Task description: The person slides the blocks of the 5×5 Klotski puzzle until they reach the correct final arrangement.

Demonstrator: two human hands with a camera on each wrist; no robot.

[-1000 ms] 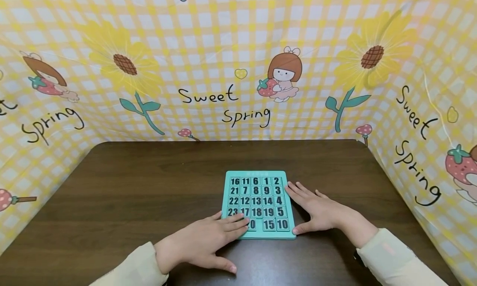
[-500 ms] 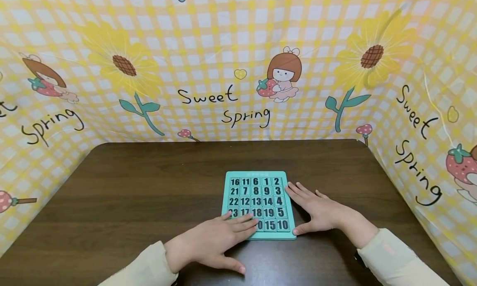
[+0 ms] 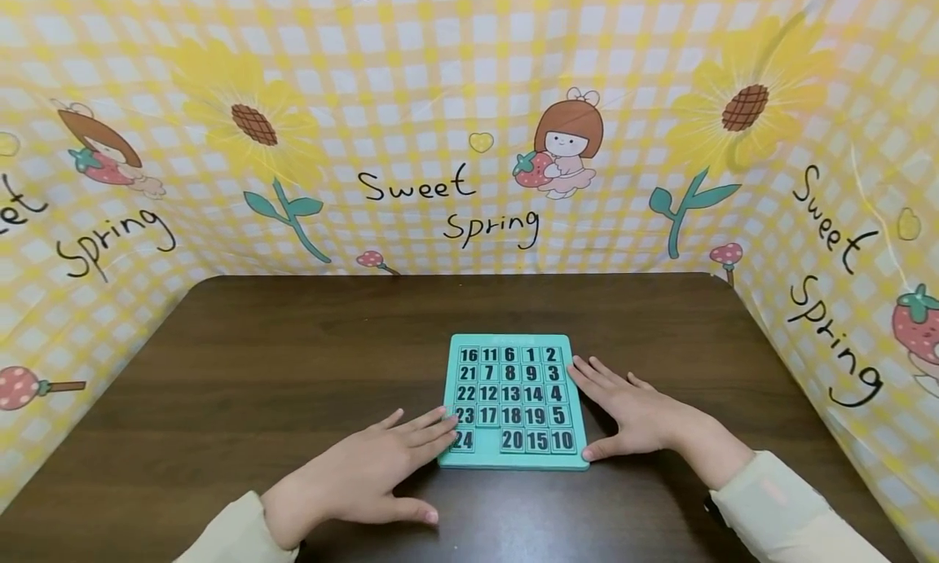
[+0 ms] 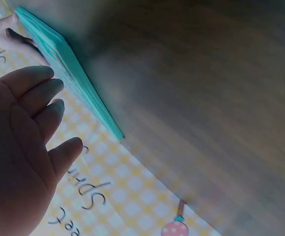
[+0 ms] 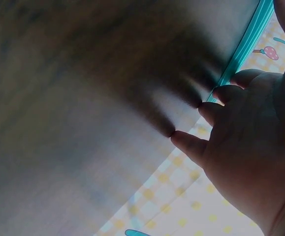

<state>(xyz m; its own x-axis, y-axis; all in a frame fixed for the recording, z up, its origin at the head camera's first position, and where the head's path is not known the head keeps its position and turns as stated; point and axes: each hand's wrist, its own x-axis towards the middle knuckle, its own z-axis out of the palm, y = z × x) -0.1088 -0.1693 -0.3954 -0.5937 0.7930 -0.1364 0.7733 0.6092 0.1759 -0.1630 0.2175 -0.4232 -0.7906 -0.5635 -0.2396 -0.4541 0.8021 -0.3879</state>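
head view: the green number board (image 3: 513, 463) lies flat on the brown table (image 3: 293, 367), between the two hands, its long axis seeming to run away from the person; what a slide would turn on, i judge, is the bare slot (image 3: 487, 442) in the nearest row, between tile 24 (image 3: 464, 441) and tile 20 (image 3: 513, 441), just below tile 17 (image 3: 488, 415); it lies to the right of the left hand (image 3: 377, 469), whose fingertips are nearer to it; that hand is palm down, fingers straight and grasping nothing, tips over the board's left edge, thumb splayed; the right hand (image 3: 631, 412) is ungripping too, fingers extended along the right edge, thumb at the near corner
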